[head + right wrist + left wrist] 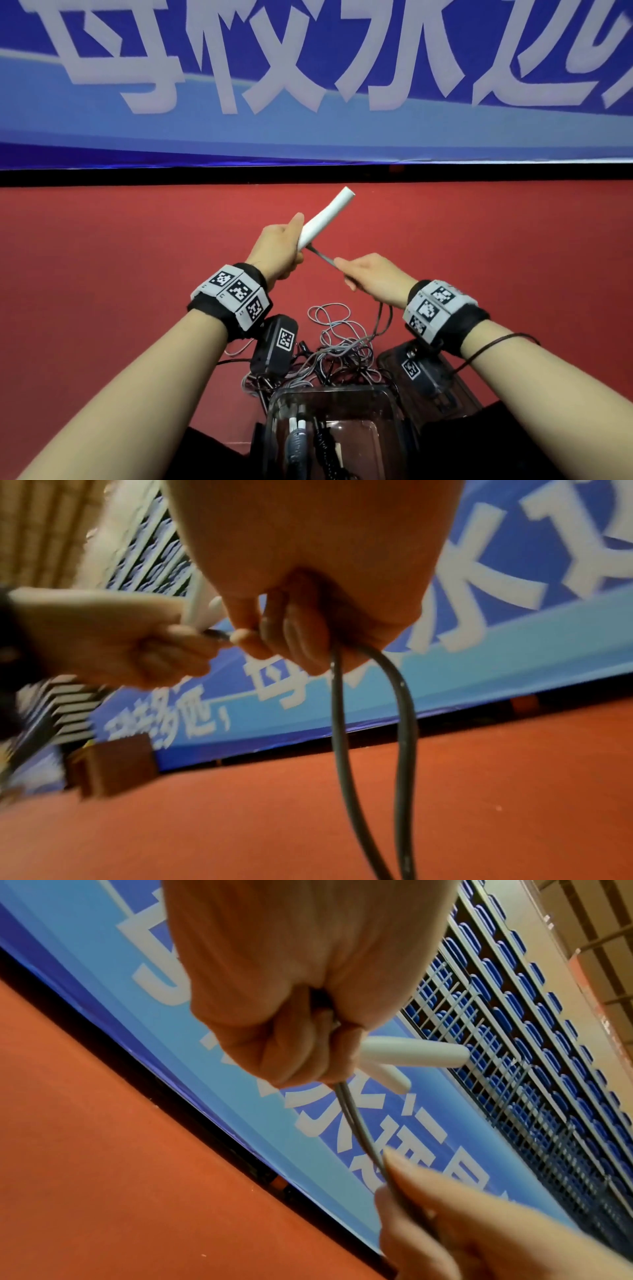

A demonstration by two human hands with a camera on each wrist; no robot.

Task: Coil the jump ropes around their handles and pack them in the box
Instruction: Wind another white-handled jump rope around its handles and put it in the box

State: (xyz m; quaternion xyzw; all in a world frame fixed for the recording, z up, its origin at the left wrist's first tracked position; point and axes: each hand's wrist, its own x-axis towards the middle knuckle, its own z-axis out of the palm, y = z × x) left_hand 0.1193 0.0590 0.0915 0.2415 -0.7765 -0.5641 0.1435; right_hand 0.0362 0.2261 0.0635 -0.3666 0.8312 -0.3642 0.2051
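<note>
White plastic jump-rope handles [325,216] sit clenched in our left hand [277,251], while our right hand [375,278] pinches their doubled grey cord [322,257] taut.

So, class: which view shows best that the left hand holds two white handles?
The left wrist view: two separate white handles fan out past the left hand's curled fingers. The head view shows them as what looks like one white stick. The right wrist view shows only a blurred white sliver.

Box [334,397] cut by bottom edge; handles' [414,1053] near ends hidden inside left hand [291,988].
</note>
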